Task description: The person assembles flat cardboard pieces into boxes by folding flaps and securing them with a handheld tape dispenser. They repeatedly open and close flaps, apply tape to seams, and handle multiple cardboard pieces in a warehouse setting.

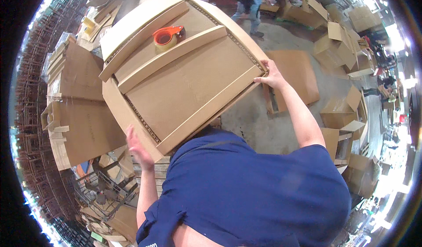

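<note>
In front of me is a large, shallow cardboard carton (176, 86) with folded rims and long cardboard strips (176, 56) running across it. An orange tape dispenser (169, 31) with a roll of tape rests on the carton's far part, between two strips. My right hand (272, 75) grips the carton's near right corner, thumb on top and fingers over the edge. My left hand (140, 150) is beside the near left corner, fingers stretched out and slightly blurred; whether it touches the cardboard, I cannot tell.
A flat cardboard sheet (294, 82) lies on the floor to the right. Several open boxes (336, 45) stand beyond it. Large cardboard pieces (88, 119) stand at the left, near a wire cart (105, 185). A person in blue (255, 1) is at the far side.
</note>
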`<state>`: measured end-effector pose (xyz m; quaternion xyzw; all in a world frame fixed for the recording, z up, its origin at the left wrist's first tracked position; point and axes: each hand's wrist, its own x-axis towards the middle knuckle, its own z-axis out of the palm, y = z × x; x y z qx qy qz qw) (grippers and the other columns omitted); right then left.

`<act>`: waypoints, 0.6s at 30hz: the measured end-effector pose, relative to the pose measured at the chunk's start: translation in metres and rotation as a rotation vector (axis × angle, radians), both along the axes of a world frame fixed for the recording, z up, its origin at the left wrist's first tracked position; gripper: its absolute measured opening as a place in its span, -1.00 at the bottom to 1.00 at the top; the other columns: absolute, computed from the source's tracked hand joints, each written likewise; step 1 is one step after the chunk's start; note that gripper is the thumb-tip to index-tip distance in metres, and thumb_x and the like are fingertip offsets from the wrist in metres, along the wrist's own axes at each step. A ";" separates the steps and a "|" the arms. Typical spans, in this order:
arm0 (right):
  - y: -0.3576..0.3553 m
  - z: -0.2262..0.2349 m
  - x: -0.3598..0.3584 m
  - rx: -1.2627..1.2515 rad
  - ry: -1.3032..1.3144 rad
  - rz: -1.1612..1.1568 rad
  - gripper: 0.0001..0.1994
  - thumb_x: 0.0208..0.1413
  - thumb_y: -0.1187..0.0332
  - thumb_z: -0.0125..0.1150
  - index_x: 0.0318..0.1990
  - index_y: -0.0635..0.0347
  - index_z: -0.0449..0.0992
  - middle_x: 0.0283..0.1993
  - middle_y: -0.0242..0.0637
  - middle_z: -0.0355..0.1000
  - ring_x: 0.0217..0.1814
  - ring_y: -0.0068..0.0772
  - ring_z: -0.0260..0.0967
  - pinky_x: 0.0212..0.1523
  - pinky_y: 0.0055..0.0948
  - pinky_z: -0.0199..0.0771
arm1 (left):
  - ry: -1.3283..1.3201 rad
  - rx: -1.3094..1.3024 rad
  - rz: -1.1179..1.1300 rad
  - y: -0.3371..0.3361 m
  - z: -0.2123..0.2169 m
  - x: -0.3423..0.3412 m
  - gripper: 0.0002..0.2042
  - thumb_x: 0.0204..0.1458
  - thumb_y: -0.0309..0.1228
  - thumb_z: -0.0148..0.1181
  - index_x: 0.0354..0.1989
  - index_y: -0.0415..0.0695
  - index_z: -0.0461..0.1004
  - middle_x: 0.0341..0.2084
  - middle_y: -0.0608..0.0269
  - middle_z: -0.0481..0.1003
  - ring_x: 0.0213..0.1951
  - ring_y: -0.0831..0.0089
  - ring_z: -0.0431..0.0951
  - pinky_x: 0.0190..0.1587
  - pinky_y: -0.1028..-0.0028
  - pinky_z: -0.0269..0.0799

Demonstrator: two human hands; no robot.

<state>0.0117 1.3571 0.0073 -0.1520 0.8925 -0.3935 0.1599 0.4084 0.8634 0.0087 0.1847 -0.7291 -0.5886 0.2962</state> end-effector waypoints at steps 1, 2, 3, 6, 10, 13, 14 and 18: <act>0.002 -0.009 0.006 -0.062 -0.021 -0.016 0.16 -0.09 -0.02 0.84 0.63 0.21 0.29 0.62 0.03 0.32 0.74 0.03 0.22 0.74 -0.06 0.24 | 0.004 0.071 0.138 -0.017 0.006 0.018 0.00 0.51 0.49 -0.43 0.69 -0.23 0.16 0.71 -0.06 0.13 0.75 0.04 -0.01 0.77 -0.15 -0.27; 0.001 -0.014 0.010 -0.060 -0.008 -0.014 0.17 -0.06 -0.04 0.82 0.65 0.21 0.28 0.65 0.04 0.29 0.76 0.05 0.19 0.75 -0.06 0.22 | 0.013 0.152 0.285 -0.033 0.012 0.037 0.00 0.52 0.48 -0.44 0.69 -0.23 0.16 0.70 -0.06 0.14 0.75 0.03 0.01 0.76 -0.15 -0.26; -0.004 -0.011 0.010 -0.039 0.015 0.002 0.17 -0.04 -0.05 0.81 0.67 0.22 0.26 0.68 0.06 0.26 0.77 0.07 0.17 0.77 -0.05 0.19 | 0.031 0.253 0.446 -0.039 0.010 0.052 -0.01 0.53 0.47 -0.46 0.69 -0.23 0.16 0.70 -0.05 0.15 0.74 0.02 0.03 0.76 -0.15 -0.25; -0.004 -0.011 0.004 0.013 0.148 0.066 0.18 0.05 -0.10 0.75 0.72 0.23 0.20 0.75 0.11 0.14 0.82 0.10 0.07 0.80 -0.03 0.10 | -0.099 -0.229 0.213 0.022 -0.042 -0.003 -0.11 0.59 0.31 -0.25 0.69 -0.33 0.12 0.71 -0.13 0.14 0.72 -0.08 0.07 0.74 -0.17 -0.19; -0.012 -0.011 0.021 0.158 0.202 0.057 0.13 0.12 -0.10 0.69 0.72 0.23 0.21 0.72 0.13 0.17 0.80 0.15 0.07 0.78 0.04 0.08 | -0.265 -0.438 -0.014 0.028 -0.009 -0.029 -0.52 0.47 -0.01 0.28 0.25 -0.18 0.71 0.36 -0.06 0.60 0.54 -0.15 0.40 0.70 -0.22 -0.03; -0.016 -0.003 0.044 0.159 0.305 0.092 0.04 0.15 -0.04 0.69 0.68 0.21 0.28 0.62 0.08 0.26 0.70 0.16 0.17 0.71 0.07 0.18 | -0.465 -0.831 -0.261 0.018 0.024 -0.011 -0.71 0.31 -0.09 0.41 -0.13 -0.08 0.77 -0.10 0.09 0.70 0.19 -0.11 0.62 0.50 -0.29 0.27; -0.017 0.000 0.055 0.150 0.310 0.082 0.01 0.18 -0.02 0.67 0.68 0.20 0.28 0.62 0.09 0.25 0.71 0.17 0.16 0.71 0.09 0.17 | -0.463 -0.902 -0.294 0.019 0.031 -0.008 -0.71 0.28 -0.07 0.43 -0.21 -0.07 0.75 -0.22 0.12 0.69 0.07 -0.08 0.66 0.41 -0.29 0.37; -0.030 0.011 0.097 0.166 0.326 0.067 -0.04 0.28 0.03 0.61 0.68 0.28 0.24 0.64 0.13 0.23 0.71 0.22 0.11 0.72 0.17 0.12 | -0.677 -0.626 -0.381 0.039 0.035 0.015 -0.66 0.49 -0.05 0.20 -0.09 -0.08 0.65 -0.36 -0.06 0.68 -0.14 -0.15 0.76 -0.09 -0.06 0.68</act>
